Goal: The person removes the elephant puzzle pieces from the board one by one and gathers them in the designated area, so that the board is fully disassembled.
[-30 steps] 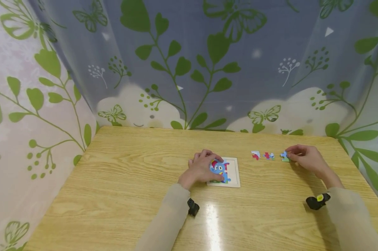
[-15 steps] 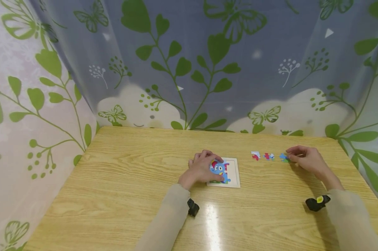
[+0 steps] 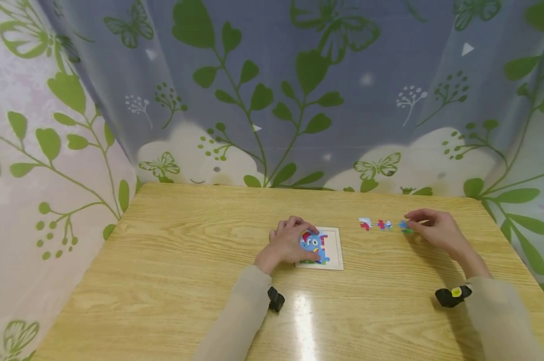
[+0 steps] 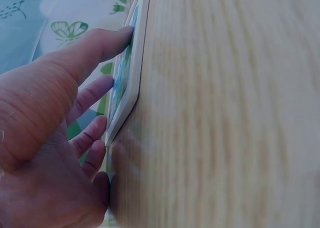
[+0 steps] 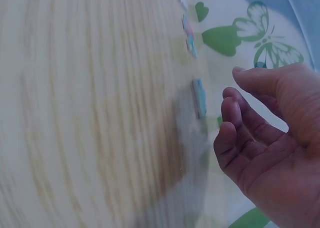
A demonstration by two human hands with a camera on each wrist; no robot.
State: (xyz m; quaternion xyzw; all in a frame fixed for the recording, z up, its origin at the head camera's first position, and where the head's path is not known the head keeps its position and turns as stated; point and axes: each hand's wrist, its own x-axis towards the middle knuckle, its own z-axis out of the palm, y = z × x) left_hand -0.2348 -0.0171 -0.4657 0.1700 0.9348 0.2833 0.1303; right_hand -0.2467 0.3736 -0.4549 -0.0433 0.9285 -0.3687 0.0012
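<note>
My left hand (image 3: 290, 243) rests on a square puzzle board (image 3: 337, 250), its thumb and fingertips on the assembled part that shows a blue cartoon animal. In the left wrist view the thumb (image 4: 117, 41) touches the picture and the other fingers lie along the board's edge. The board's right side is bare. Just above a blue and green jigsaw piece (image 3: 404, 225), my right hand (image 3: 436, 230) hovers with loosely bent fingers. A gap shows between those fingertips and the jigsaw piece (image 5: 199, 97) in the right wrist view.
Two more jigsaw pieces lie left of the blue one: a red and white piece (image 3: 365, 223) and a red and blue piece (image 3: 383, 224). They lie on a wooden table (image 3: 172, 281). Behind it hangs a leaf-patterned curtain (image 3: 272, 140).
The blue and green piece has turned under my right fingertips, which now sit slightly further left over it. My left hand stays on the puzzle board.
</note>
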